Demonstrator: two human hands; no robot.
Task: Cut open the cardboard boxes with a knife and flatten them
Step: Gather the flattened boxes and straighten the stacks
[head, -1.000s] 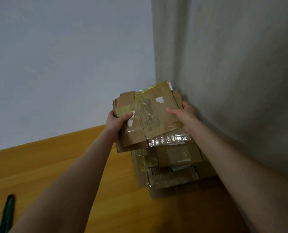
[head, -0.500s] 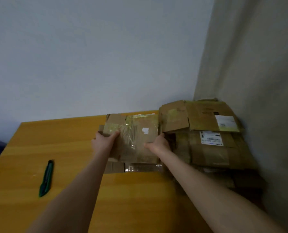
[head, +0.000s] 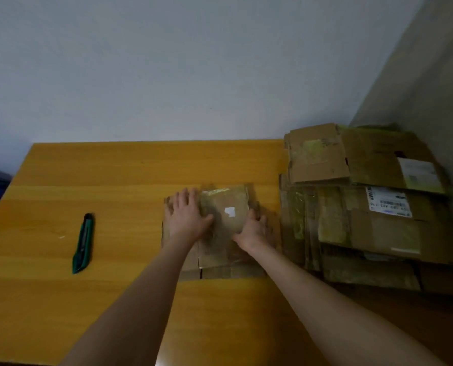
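Small flat box (head: 226, 199) lies mid-table (head: 114, 175): brown corrugated card, glossy clear tape with a yellow-green tint across its top, torn white sticker patch near the centre, loose flaps sticking out at its near edge. Left hand (head: 187, 219) sits palm-down on the left part of the flat box, fingers (head: 184, 198) straight and spread apart, pressing on the card. Right hand (head: 253, 232) is on the flat box's right near corner, thumb on the top face, fingers along the right edge; blurred, so I cannot tell whether they grip the edge or just rest there. Knife (head: 82, 243) is well left of the flat box, apart from it: slim green utility cutter with a black tip, lying flat, long axis roughly front to back. Just right of the flat box is a stack of flattened cardboard (head: 333, 225): overlapping rectangular sheets, worn, creased, with tape residue, pushed into the wall corner. A white barcode label (head: 389, 202) is on one upper sheet, right of the flat box. The table surface under the flat box is smooth orange-yellow wood-grain laminate.
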